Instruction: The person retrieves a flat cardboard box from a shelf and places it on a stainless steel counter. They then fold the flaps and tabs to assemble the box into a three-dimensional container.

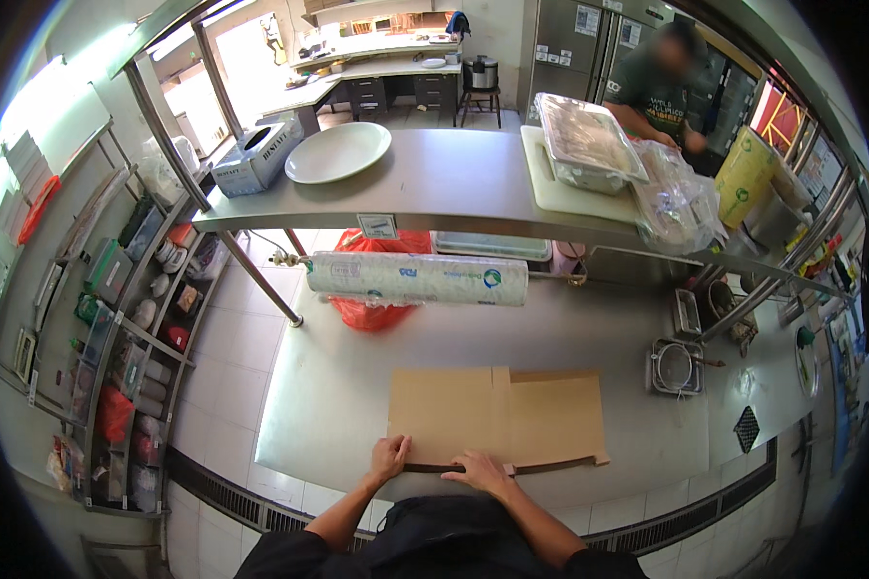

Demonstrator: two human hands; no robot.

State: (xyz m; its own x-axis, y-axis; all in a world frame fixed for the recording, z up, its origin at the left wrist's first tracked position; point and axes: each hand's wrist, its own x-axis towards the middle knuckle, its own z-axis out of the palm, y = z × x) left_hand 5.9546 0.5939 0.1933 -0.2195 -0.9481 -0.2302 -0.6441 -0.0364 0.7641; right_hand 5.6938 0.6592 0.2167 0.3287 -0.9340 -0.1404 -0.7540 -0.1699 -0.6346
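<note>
A brown cardboard box (454,410), folded out flat, lies on the steel table, with a seam across its middle and narrow flaps along its edges. My left hand (389,457) is closed on its near left corner, fingers bent over the edge. To the right of it, my right hand (483,474) grips the near edge, where a narrow strip is raised and a dark gap shows beneath. The undersides of both hands are hidden.
Above the steel table (338,386) hangs a roll of plastic film (415,279) under a shelf. The shelf bears a white plate (339,152), a glove box (254,157) and a lidded tray (589,140). Strainers (674,366) stand at right. A person (661,96) works beyond.
</note>
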